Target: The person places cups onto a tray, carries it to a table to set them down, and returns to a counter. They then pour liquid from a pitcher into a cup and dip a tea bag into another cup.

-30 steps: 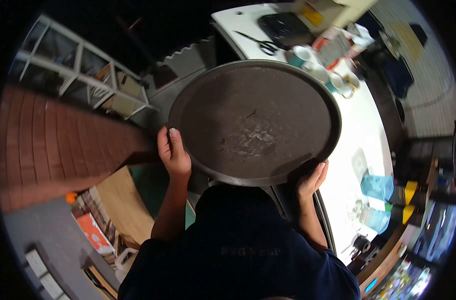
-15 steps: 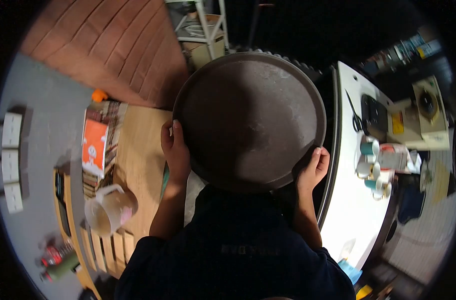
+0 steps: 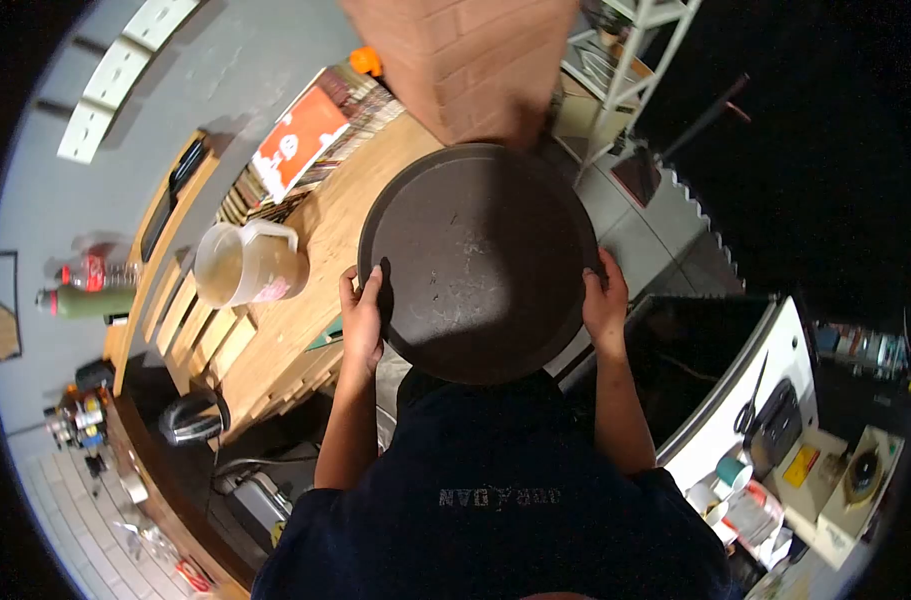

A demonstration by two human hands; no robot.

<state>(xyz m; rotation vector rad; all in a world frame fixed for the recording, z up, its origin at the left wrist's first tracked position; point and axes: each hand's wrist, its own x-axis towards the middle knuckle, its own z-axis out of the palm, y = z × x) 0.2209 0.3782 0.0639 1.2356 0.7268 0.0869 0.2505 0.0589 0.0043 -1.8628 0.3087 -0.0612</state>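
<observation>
A large round dark-brown serving tray (image 3: 485,250) is held in front of my body, its inner face with pale scuffs turned toward me. My left hand (image 3: 363,315) grips the rim on the left side, thumb over the edge. On the opposite side my right hand (image 3: 604,300) clasps the rim the same way. The fingers behind the tray are largely hidden. Nothing lies on the tray. To the left of my left hand, a frosted plastic pitcher (image 3: 275,275) with brownish contents stands on a wooden table (image 3: 350,210).
An orange-and-white booklet (image 3: 300,140) lies at the table's far end, near a brick pillar (image 3: 475,70). A white shelf rack (image 3: 625,85) and a long-handled dustpan (image 3: 637,175) stand ahead right. At lower right, a white counter (image 3: 710,440) holds scissors (image 3: 750,400) and mugs (image 3: 732,472).
My view has turned left: the wooden table and pitcher now sit nearer the middle, while the white counter has slid to the lower right. Both hands still hold the tray.
</observation>
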